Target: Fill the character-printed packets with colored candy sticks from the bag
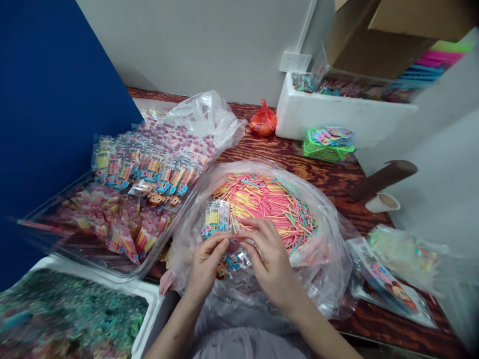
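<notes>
My left hand (207, 257) has thumb and forefinger pinched together at the upper edge of a small clear printed packet (232, 261). Close by on the right, the fingers of my right hand (267, 257) are curled together by the packet's top, at something small and pinkish that I cannot make out. Just beyond the left fingertips lies another printed packet (216, 215) with yellow sticks inside. Both hands are over a large open plastic bag (329, 279) full of thin pink, yellow and blue-green sticks (262, 202).
At left, a clear tray (149, 267) bears many filled packets (157, 167). A foam box (151, 294) of green bits stands front left. Behind are a red bag (264, 121), a green basket (325, 152) and a white foam box (318, 112). A paper cup (382, 202) stands right.
</notes>
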{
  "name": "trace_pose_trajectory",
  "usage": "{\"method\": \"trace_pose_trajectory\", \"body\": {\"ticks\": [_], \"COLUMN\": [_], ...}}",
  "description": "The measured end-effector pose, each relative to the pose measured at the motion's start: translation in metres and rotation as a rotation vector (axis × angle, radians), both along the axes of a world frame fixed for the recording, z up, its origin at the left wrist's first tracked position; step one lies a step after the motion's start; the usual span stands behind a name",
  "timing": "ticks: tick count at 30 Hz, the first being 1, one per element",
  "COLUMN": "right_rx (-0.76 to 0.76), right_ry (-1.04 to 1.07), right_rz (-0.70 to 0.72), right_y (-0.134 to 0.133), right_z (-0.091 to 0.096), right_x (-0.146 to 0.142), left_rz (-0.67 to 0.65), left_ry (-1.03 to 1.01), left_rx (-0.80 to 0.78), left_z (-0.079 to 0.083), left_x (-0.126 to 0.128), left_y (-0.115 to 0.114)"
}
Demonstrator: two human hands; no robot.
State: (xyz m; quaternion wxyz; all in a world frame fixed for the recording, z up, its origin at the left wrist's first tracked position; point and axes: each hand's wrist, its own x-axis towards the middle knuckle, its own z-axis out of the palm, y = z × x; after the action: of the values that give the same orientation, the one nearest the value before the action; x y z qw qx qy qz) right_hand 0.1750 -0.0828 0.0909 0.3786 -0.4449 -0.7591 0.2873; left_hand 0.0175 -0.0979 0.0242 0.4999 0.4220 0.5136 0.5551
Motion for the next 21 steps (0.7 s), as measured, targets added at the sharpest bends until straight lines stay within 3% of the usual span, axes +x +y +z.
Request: {"method": "trace_pose_trajectory", "body": {"ticks": [5,9,14,21], "right_rx": [0.01,0.084,-0.024,-0.062], "right_ry": [-0.058,-0.022,0.101,0.122], "right_rz": [0.031,-0.009,0.044,0.015], "right_y": [-0.005,-0.004,-0.004,0.004], "right_z": [-0.008,-0.01,-0.009,-0.007], "right_x": [-0.01,-0.013,-0.015,-0.003], "left_rz": [-0.047,-0.162,-0.213,-0.182], "left_ry": [0.062,0.07,0.137,0.14], "left_rx": [0.057,0.007,-0.063,-0.124], "left_z": [0.007,0.018,0.03,0.02], "left_x": [-0.012,-0.017,-0.016,-0.011], "left_y": [-0.004,-0.005,0.002,0.006]}}
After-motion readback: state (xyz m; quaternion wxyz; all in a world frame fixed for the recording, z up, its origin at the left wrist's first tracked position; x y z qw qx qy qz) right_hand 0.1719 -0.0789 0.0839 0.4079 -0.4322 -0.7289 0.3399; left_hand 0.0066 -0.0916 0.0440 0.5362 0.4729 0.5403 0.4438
